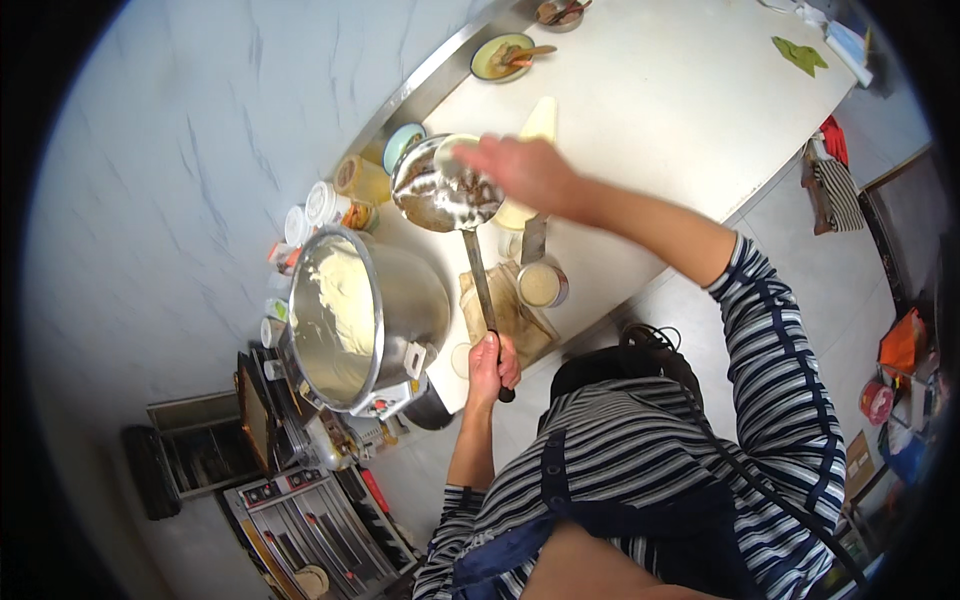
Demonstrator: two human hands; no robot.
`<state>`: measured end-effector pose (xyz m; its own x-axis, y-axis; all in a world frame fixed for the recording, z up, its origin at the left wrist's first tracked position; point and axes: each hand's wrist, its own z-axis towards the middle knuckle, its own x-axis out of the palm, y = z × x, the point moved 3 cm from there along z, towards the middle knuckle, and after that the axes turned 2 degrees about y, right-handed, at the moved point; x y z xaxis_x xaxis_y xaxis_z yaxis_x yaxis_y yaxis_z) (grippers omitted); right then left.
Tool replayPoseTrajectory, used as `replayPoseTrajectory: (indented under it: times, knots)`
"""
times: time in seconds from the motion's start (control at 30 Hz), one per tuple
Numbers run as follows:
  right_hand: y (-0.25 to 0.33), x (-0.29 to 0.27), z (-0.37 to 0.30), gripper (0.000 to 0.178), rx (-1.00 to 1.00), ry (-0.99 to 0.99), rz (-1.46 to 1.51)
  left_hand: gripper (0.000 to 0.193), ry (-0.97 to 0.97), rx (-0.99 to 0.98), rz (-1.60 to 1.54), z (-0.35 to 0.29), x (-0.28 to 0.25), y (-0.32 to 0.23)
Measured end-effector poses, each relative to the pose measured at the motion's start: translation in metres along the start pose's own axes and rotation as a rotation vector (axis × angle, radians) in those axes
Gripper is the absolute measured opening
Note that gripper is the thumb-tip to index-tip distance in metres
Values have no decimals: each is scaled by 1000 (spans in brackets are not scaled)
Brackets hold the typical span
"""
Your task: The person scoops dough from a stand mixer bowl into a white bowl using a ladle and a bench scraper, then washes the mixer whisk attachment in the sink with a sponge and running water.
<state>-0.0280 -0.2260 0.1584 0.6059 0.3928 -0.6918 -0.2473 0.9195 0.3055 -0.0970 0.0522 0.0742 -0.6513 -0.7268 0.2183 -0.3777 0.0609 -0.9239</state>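
Note:
My left hand (pixel 490 362) is wrapped round the dark handle of a long-handled round pan (pixel 425 212), tilted over the worktop. White cream is smeared over the pan's dark metal inside. At the pan's far right my right hand (pixel 520 172) is blurred by motion, its fingers over the rim. A pale rounded thing (pixel 457 150) shows at those fingertips, too smeared to name. Left of the pan stands a big steel mixing bowl (pixel 410 300), whose inner wall carries thick pale cream (pixel 345 300).
Tubs (pixel 325 204) and jars line the wall. Below the pan lie a folded tan cloth (pixel 520 335), a tin of beige contents (pixel 540 285) and a metal scraper blade (pixel 534 240). A yellow bowl (pixel 500 58) with a spoon sits farther back; an oven (pixel 310 530) stands lower left.

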Motion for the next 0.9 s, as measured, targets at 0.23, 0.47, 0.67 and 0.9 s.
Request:
replayPoseTrajectory:
  times: [0.23,0.47,0.67,0.9]
  knots:
    - [-116,66,-70,29,969,328,1144,44,-261,53,145,-22,-21,-15]
    - [-141,24,-109,25,1028,264,611,38,-626,276,356,-51,-44,-64]
    - [-121,-19,-30,27,787,153,1250,25,-788,473,194,-96,-79,-113]
    - [29,-29,92,30,612,287,1438,22,-870,520,77,-194,-167,-165]
